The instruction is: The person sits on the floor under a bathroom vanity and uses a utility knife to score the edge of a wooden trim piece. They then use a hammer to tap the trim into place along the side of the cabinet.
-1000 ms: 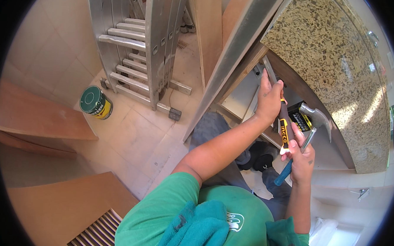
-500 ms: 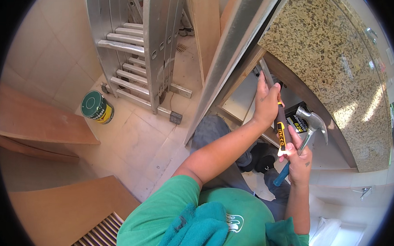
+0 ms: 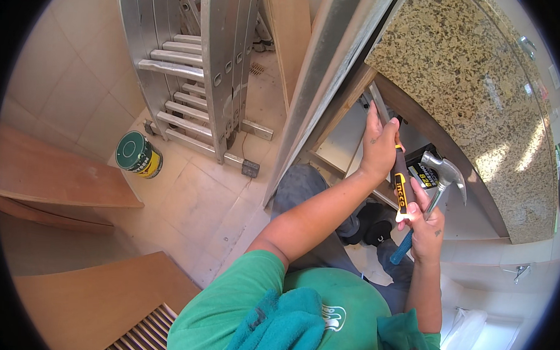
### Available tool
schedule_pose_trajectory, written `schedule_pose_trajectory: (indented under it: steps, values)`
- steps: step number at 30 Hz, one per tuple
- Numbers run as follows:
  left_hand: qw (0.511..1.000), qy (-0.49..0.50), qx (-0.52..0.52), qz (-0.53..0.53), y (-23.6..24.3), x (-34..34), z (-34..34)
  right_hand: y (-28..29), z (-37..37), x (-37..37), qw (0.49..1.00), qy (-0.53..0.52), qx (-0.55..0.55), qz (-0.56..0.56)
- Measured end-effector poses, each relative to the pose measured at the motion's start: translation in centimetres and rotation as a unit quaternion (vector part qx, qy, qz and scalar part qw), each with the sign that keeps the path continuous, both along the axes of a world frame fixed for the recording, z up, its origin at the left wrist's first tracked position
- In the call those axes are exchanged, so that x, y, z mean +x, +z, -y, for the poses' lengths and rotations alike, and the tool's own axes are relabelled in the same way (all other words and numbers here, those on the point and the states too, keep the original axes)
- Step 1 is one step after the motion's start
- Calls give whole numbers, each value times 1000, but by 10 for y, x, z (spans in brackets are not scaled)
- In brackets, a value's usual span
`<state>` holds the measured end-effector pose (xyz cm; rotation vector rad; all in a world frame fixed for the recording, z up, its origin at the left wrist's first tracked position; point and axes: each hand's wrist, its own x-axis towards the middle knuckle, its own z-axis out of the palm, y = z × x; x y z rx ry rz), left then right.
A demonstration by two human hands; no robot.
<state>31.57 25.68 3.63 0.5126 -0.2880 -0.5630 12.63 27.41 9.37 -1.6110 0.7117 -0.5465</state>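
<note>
My left hand (image 3: 380,141) is wrapped around a chisel (image 3: 402,186) with a black and yellow handle. Its metal blade points up against the wooden frame (image 3: 350,100) under the speckled granite countertop (image 3: 463,64). My right hand (image 3: 427,224) grips a claw hammer (image 3: 443,169) by its blue handle. The steel head sits just right of the chisel's lower end. Both hands are close together in front of the open cabinet space.
A folded aluminium ladder (image 3: 200,67) leans at the top centre, over a tiled floor (image 3: 199,203). A green paint can (image 3: 137,153) stands to its left. Wooden boards (image 3: 58,179) lie at the left, and a slatted panel (image 3: 142,334) at the bottom.
Both hands keep their grips and stay in nearly the same spot. The hammer head has shifted only slightly beside the chisel, and the view has drifted a little.
</note>
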Motion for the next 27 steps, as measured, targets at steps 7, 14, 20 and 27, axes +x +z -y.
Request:
schedule_pose_trajectory:
  steps: [7, 14, 20, 27]
  values:
    - [1000, -4, 2, 2, -1, 1, 1, 0, 2, 0, 1000, 3, 5, -3]
    - [1000, -1, 8, -9, 0, 0, 1, -2, 2, 0, 1000, -3, 0, 5]
    - [1000, 0, 0, 4, -1, 0, 1, -2, 4, -1, 1000, 3, -3, -3]
    - [1000, 8, -11, -10, 2, -1, 3, -1, 5, -1, 1000, 3, -19, 3]
